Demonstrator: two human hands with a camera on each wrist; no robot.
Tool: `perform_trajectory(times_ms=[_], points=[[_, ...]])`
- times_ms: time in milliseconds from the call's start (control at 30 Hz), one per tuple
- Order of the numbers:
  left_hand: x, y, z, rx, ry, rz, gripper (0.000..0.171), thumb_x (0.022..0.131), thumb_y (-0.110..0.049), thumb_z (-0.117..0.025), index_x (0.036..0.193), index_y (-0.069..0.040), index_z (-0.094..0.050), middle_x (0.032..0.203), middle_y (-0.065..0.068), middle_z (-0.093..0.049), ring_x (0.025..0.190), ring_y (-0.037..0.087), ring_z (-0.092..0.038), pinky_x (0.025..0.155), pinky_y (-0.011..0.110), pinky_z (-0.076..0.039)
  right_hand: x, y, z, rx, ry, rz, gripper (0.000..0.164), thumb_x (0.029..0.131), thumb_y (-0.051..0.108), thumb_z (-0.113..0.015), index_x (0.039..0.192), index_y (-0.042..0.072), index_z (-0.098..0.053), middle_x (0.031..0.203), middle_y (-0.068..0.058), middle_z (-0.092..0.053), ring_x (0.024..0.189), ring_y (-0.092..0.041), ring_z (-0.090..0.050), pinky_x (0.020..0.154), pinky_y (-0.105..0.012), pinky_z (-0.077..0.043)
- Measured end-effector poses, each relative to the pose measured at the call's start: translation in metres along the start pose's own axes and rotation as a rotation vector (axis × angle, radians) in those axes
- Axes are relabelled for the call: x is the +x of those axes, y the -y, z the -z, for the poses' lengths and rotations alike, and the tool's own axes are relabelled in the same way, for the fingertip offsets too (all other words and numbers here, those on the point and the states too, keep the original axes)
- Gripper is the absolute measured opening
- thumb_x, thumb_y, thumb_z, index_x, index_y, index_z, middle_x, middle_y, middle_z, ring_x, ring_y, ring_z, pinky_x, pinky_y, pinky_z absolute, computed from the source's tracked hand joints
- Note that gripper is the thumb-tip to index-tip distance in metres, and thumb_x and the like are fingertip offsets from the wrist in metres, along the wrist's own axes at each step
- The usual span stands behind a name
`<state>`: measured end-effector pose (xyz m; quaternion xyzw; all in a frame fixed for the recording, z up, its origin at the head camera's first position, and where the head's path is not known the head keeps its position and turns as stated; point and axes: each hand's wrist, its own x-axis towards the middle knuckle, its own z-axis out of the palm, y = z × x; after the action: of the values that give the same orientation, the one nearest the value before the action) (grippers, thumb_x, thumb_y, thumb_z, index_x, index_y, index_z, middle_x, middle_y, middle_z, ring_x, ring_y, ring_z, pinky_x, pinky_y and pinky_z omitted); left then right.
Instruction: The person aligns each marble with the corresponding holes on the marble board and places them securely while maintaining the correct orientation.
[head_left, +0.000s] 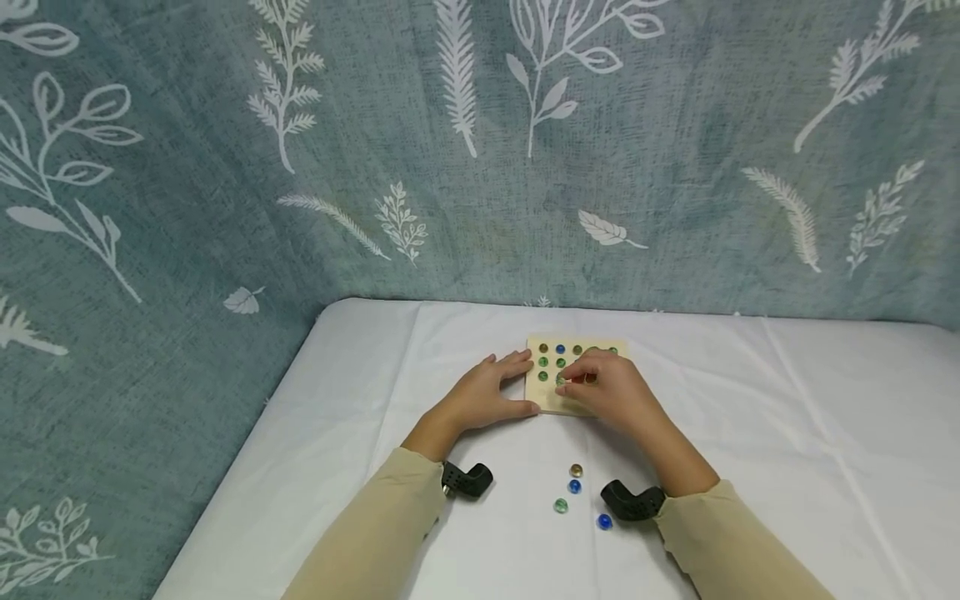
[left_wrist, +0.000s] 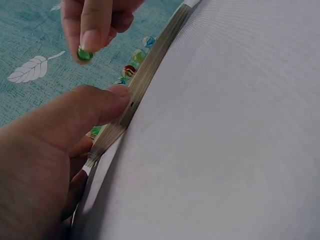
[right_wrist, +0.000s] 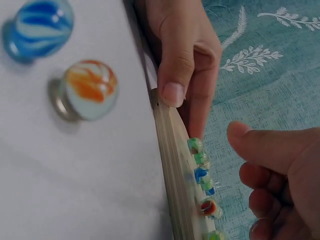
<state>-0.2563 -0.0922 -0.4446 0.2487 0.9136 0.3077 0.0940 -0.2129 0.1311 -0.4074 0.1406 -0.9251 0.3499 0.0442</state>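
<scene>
My right hand (head_left: 618,392) is over the wooden board (head_left: 549,402), pinching a green glass marble (left_wrist: 84,54) between thumb and finger. In the left wrist view that marble shows just below the fingertips; in the right wrist view it is out of sight. Rows of glass marbles (head_left: 543,362) sit on the board, mostly green, with some blue and amber ones; the right hand hides part of them. Along the board's left side rests my left hand (head_left: 480,396), its fingers extended at the left edge and the thumb against the near left corner.
Several loose marbles lie on the white cloth between my forearms: an amber one (head_left: 576,470), a blue one (head_left: 574,486), a green one (head_left: 560,505) and another blue one (head_left: 604,522) close to the right wrist camera (head_left: 632,502). A leaf-patterned curtain (head_left: 480,233) hangs behind the table.
</scene>
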Motion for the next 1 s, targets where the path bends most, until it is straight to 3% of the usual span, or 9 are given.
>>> perform_trajectory(times_ms=[233, 467, 733, 1000], points=[[0.002, 0.001, -0.004, 0.007, 0.004, -0.035, 0.079, 0.082, -0.053, -0.074, 0.149, -0.021, -0.046, 0.158, -0.014, -0.031, 0.15, 0.023, -0.024, 0.124, 0.044, -0.019, 0.006, 0.003, -0.008, -0.042, 0.066, 0.019, 0.018, 0.087, 0.016, -0.075, 0.103, 0.008, -0.077, 0.086, -0.001, -0.065, 0.077, -0.014, -0.053, 0.067, -0.03, -0.045], [0.001, 0.0, 0.0, 0.028, -0.005, -0.041, 0.079, 0.082, -0.053, -0.075, 0.148, -0.021, -0.047, 0.158, -0.014, -0.032, 0.15, 0.024, -0.025, 0.124, 0.044, -0.02, 0.012, 0.005, -0.013, -0.067, 0.089, 0.014, 0.018, 0.089, 0.016, -0.073, 0.105, 0.008, -0.077, 0.091, -0.003, -0.065, 0.077, -0.014, -0.053, 0.067, -0.03, -0.045], [0.0, 0.003, 0.003, 0.029, 0.002, -0.045, 0.078, 0.083, -0.053, -0.074, 0.148, -0.021, -0.047, 0.158, -0.016, -0.031, 0.148, 0.01, -0.027, 0.125, 0.04, -0.017, 0.016, 0.008, -0.02, -0.068, 0.131, 0.051, 0.019, 0.091, 0.012, -0.07, 0.107, 0.005, -0.076, 0.084, -0.001, -0.062, 0.07, -0.014, -0.047, 0.061, -0.028, -0.039], [0.001, 0.005, 0.003, 0.013, 0.005, -0.058, 0.079, 0.083, -0.052, -0.074, 0.149, -0.02, -0.046, 0.159, -0.013, -0.031, 0.148, 0.009, -0.027, 0.125, 0.038, -0.016, 0.018, 0.007, -0.023, -0.088, 0.187, 0.071, 0.02, 0.092, 0.01, -0.069, 0.109, 0.004, -0.076, 0.082, -0.001, -0.062, 0.068, -0.012, -0.049, 0.061, -0.028, -0.042]])
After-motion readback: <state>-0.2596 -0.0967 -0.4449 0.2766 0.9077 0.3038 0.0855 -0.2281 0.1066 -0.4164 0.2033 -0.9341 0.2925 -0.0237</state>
